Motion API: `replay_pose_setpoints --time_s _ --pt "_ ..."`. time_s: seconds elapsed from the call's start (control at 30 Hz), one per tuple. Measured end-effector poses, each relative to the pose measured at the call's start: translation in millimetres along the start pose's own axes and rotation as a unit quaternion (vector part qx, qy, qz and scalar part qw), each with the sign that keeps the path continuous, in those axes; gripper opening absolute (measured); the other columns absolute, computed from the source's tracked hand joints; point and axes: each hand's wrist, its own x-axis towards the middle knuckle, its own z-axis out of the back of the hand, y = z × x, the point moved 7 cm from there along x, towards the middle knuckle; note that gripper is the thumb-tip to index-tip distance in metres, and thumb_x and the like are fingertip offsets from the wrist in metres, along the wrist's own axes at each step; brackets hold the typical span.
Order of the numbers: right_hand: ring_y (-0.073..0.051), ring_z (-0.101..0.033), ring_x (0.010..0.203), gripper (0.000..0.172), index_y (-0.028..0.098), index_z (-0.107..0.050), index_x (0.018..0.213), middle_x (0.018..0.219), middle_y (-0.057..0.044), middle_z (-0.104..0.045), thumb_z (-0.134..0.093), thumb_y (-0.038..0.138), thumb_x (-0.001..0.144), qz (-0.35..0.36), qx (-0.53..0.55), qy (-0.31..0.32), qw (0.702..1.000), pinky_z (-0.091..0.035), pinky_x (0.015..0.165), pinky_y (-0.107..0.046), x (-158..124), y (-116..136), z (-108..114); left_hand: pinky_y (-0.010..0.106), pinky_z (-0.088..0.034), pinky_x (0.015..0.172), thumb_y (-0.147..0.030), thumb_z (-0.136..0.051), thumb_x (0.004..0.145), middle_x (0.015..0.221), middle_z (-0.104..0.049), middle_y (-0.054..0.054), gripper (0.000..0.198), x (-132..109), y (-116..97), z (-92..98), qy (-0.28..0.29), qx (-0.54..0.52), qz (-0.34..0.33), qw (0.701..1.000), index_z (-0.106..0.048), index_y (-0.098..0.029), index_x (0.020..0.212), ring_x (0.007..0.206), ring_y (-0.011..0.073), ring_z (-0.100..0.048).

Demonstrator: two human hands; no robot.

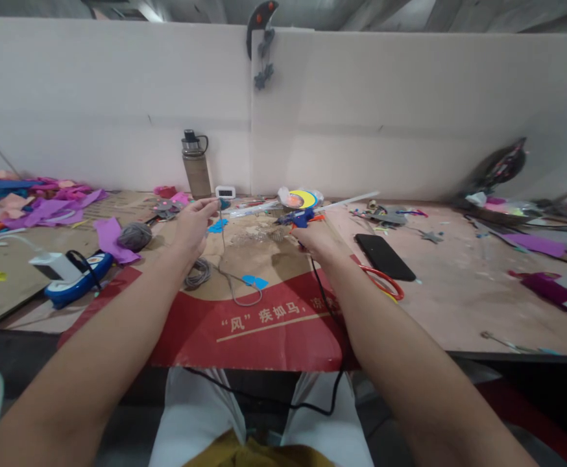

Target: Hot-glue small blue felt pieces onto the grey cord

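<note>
My left hand (193,224) pinches a small teal felt piece (224,203) from which a grey string (225,259) hangs down to the cardboard. A blue glue gun (299,217) is gripped in my right hand (315,241), with its nozzle aimed left toward the teal piece and its black cord (323,305) trailing back over the table edge. Two blue felt shapes lie on the cardboard (225,324), one (218,226) beneath the left hand and one (255,281) closer to me. A coil of grey string (198,274) rests by my left wrist.
A black phone (385,257) and red-handled scissors (385,283) lie right of my right arm. A grey yarn ball (134,236), purple felt scraps (45,207), a water bottle (196,165) and a blue and white device (76,275) sit to the left. More craft clutter is at far right.
</note>
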Motion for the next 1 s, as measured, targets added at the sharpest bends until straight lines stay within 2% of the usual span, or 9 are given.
replay_pose_setpoints --time_s 0.1,0.2,0.3,0.37,0.5,0.6,0.67,0.77,1.0 --pt "-0.012 -0.058 0.064 0.030 0.014 -0.060 0.101 0.084 -0.006 -0.063 -0.049 0.019 0.074 0.008 0.105 -0.012 0.994 -0.049 0.055 -0.023 -7 17 -1 0.020 -0.033 0.052 -0.026 -0.075 0.063 0.064 -0.060 -0.001 0.015 0 9 -0.4 0.004 -0.013 0.038 0.999 -0.065 -0.017 0.068 0.056 0.0077 -0.048" --pt "-0.012 -0.059 0.071 0.042 0.018 -0.053 0.111 0.097 -0.005 -0.062 -0.052 0.019 0.069 0.073 0.243 -0.009 0.967 -0.054 0.061 -0.025 -18 38 -9 0.019 -0.031 0.049 -0.026 -0.077 0.059 0.060 -0.056 -0.002 0.018 0 17 0.7 -0.002 -0.014 0.065 0.998 -0.063 -0.016 0.064 0.054 0.0072 -0.046" --pt "-0.013 -0.059 0.074 0.035 0.020 -0.052 0.104 0.101 -0.005 -0.061 -0.052 0.020 0.069 0.144 0.316 0.031 0.937 -0.056 0.065 -0.027 -30 58 -20 0.019 -0.030 0.048 -0.027 -0.077 0.058 0.060 -0.057 -0.001 0.018 1 23 3.3 -0.010 0.000 0.063 0.998 -0.063 -0.017 0.063 0.053 0.0075 -0.046" --pt "-0.012 -0.058 0.072 0.028 0.020 -0.052 0.099 0.100 -0.006 -0.062 -0.052 0.020 0.071 0.162 0.331 0.046 0.928 -0.056 0.063 -0.027 -35 70 -22 0.020 -0.031 0.049 -0.029 -0.077 0.058 0.060 -0.058 -0.001 0.018 3 27 4.7 -0.010 0.022 0.054 0.998 -0.065 -0.017 0.064 0.053 0.0078 -0.045" --pt "-0.010 -0.055 0.062 0.016 0.019 -0.052 0.094 0.090 -0.004 -0.063 -0.051 0.025 0.079 0.207 0.310 0.044 0.927 -0.051 0.058 -0.025 -36 98 -12 0.021 -0.032 0.051 -0.033 -0.076 0.060 0.062 -0.060 -0.001 0.019 6 32 5.2 -0.009 0.047 0.037 0.998 -0.068 -0.017 0.066 0.053 0.0081 -0.044" --pt "-0.011 -0.054 0.060 0.018 0.020 -0.053 0.099 0.085 -0.003 -0.063 -0.051 0.031 0.085 0.259 0.260 0.032 0.930 -0.048 0.056 -0.026 -40 108 -8 0.022 -0.031 0.050 -0.031 -0.076 0.060 0.057 -0.058 -0.001 0.017 6 33 3.8 -0.012 0.029 0.040 0.999 -0.065 -0.018 0.062 0.051 0.0082 -0.042" --pt "-0.013 -0.055 0.062 0.023 0.021 -0.054 0.104 0.084 -0.004 -0.063 -0.051 0.036 0.087 0.262 0.212 0.019 0.941 -0.048 0.058 -0.028 -44 102 -13 0.022 -0.031 0.050 -0.030 -0.077 0.059 0.058 -0.058 -0.001 0.017 4 33 2.1 -0.013 0.014 0.054 0.998 -0.064 -0.018 0.061 0.051 0.0083 -0.043" --pt "-0.017 -0.059 0.070 0.030 0.020 -0.055 0.111 0.093 -0.008 -0.066 -0.050 0.041 0.090 0.260 0.157 0.005 0.953 -0.049 0.066 -0.032 -51 87 -22 0.022 -0.031 0.049 -0.031 -0.077 0.060 0.064 -0.062 0.000 0.018 0 32 -1.5 -0.008 -0.003 0.081 0.997 -0.065 -0.018 0.063 0.053 0.0083 -0.045" --pt "-0.023 -0.062 0.087 0.029 0.020 -0.056 0.113 0.103 -0.011 -0.066 -0.050 0.035 0.090 0.281 0.075 -0.006 0.957 -0.048 0.079 -0.038 -60 85 -23 0.021 -0.031 0.046 -0.022 -0.076 0.058 0.064 -0.060 0.000 0.013 -5 32 -6.2 -0.005 -0.053 0.125 0.991 -0.065 -0.017 0.063 0.052 0.0075 -0.045"
